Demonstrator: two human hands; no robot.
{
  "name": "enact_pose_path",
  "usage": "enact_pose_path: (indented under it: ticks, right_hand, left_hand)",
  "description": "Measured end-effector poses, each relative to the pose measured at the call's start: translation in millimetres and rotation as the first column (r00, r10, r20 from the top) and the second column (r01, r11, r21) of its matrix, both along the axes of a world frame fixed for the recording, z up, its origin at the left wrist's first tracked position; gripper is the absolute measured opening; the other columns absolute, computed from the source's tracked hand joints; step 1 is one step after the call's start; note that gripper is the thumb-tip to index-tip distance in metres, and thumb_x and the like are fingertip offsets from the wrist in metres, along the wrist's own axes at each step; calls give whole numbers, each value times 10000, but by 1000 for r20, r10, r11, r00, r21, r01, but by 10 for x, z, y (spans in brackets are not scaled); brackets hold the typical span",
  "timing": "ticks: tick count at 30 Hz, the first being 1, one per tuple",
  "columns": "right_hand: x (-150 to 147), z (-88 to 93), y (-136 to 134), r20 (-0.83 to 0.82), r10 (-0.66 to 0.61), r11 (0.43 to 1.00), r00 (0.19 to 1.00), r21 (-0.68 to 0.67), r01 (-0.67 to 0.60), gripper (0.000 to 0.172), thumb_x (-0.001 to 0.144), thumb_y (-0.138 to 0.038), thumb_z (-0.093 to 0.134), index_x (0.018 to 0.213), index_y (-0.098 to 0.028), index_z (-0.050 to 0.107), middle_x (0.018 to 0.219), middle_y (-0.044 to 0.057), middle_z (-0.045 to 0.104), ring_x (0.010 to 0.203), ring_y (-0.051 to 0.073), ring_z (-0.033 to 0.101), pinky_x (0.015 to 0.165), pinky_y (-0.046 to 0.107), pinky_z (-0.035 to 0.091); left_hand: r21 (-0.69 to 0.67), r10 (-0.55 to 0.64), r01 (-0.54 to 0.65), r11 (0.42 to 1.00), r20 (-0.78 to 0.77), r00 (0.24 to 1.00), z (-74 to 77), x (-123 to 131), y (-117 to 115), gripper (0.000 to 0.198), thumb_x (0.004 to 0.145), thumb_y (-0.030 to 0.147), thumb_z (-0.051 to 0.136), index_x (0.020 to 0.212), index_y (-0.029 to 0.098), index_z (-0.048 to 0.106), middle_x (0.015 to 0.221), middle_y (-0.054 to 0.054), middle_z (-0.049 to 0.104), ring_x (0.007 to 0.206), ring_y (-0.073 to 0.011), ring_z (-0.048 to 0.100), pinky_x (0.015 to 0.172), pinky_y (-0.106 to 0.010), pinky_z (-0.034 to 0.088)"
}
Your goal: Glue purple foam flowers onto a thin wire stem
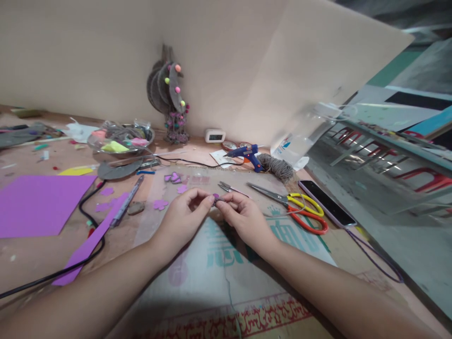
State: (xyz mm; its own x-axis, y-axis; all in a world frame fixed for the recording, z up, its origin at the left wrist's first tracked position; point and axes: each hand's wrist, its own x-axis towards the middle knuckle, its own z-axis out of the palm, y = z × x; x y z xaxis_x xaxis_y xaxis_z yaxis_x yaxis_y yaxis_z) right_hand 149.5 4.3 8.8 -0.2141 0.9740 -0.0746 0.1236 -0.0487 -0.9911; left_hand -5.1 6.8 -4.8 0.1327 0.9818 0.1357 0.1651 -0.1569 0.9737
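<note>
My left hand (183, 216) and my right hand (243, 217) meet over a printed sack (219, 273) spread on the table. Both pinch one small purple foam piece (215, 197) between thumbs and fingertips. Small grey snips (230, 189) lie just beyond my right fingers. Yellow-and-orange scissors (296, 207) rest to the right of my right hand. A few purple foam cutouts (160, 204) lie just left of my left hand, with more purple cutouts (173, 177) farther back.
A purple foam sheet (35, 205) and a purple strip (92, 240) lie at left beside a black cable (84, 212). A blue glue gun (247, 154), twine (280, 167), a phone (326, 203), a bowl of scraps (120, 139) and a pom-pom ornament (169, 94) stand behind.
</note>
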Motion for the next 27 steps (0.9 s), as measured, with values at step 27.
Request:
enact_pose_path:
  ticks: [27]
  right_hand:
    - [-2,17,17,-34,-23,1000,999,-14,22,278,733,-427,646,778,-171,548,500,-88,421,433,51,319,434,198,245]
  left_hand:
    - [-22,-34,37,999,103,994,-53,6,19,297,901,420,445,895,173,611,749,-2,607,712,-142,562,670,-259,436]
